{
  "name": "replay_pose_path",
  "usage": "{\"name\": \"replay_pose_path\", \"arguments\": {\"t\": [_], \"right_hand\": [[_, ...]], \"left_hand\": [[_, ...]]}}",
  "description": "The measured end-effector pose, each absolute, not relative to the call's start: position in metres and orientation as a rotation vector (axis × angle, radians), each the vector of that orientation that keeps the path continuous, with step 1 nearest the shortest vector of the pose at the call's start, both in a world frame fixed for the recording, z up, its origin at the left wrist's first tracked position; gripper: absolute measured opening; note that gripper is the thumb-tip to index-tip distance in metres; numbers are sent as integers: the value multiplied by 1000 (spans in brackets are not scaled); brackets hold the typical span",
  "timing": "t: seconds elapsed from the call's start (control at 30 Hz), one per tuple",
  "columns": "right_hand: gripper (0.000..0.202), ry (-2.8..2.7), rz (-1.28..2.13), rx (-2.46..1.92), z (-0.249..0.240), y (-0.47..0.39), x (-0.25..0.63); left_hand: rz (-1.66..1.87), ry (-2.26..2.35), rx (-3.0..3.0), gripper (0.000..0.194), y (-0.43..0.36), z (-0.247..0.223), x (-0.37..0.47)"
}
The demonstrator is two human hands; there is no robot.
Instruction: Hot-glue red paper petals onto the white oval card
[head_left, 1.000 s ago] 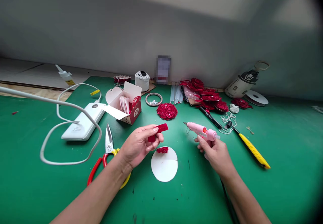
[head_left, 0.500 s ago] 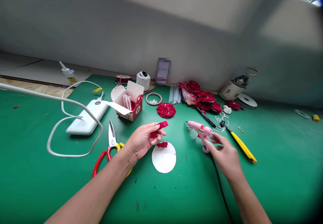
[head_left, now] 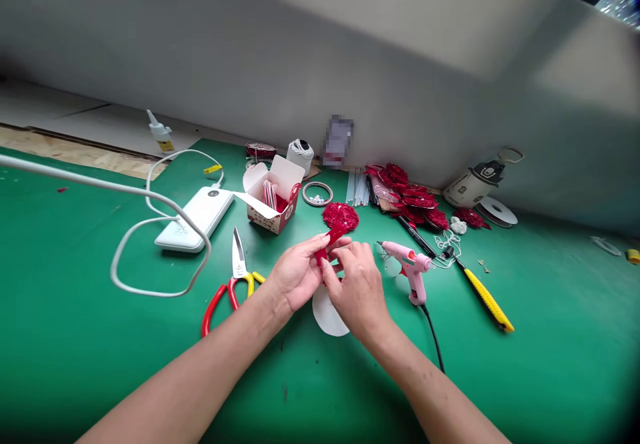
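Note:
A folded red ribbon strip [head_left: 336,234] is pinched between the thumb and fingers of my left hand [head_left: 295,274]. Closed around the strip's lower end are the fingertips of my right hand [head_left: 361,291], partly hiding it. Under both hands lies a round white disc [head_left: 329,319], mostly covered; its red ruffled piece is almost wholly hidden. Just beyond my fingers rests a finished-looking red ruffled rosette [head_left: 341,216]. To the right, a pink hot glue gun [head_left: 413,267] stands on the table, its black cord trailing toward me.
Scissors [head_left: 239,267] lie by my left forearm, near a white power bank [head_left: 195,221] with a looping cable. An open box [head_left: 273,214], a tape ring [head_left: 317,194] and red rosettes [head_left: 415,197] sit behind. A yellow cutter [head_left: 487,299] lies right.
My right hand has left the glue gun, which stays standing, and moved left to the ribbon strip in my left hand. The view has shifted slightly, so the table things appear further right.

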State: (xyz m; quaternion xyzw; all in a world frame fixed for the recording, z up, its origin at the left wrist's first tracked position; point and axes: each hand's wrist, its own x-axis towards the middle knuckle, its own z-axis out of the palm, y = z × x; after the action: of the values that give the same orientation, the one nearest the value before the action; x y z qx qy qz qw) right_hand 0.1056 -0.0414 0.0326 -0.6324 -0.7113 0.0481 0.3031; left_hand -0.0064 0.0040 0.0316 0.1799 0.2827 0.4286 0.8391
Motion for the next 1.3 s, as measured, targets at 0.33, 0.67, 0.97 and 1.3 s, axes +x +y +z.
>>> {"name": "replay_pose_path", "arguments": {"t": [0.33,0.67,0.97,1.3], "right_hand": [[11,-1521,502,-1469,24,-47,107],[20,-2058,761,-1774,63,-40,170],[26,-2261,641,-1836,83,-18,166],[30,-2434,551,-1790,101,-7,157]], "left_hand": [[985,550,443,19,1,33,-4],[679,836,1088,19,6,24,-8],[718,883,1355,22,1,38,-9],[644,833,1371,28,3,42,-15]]}}
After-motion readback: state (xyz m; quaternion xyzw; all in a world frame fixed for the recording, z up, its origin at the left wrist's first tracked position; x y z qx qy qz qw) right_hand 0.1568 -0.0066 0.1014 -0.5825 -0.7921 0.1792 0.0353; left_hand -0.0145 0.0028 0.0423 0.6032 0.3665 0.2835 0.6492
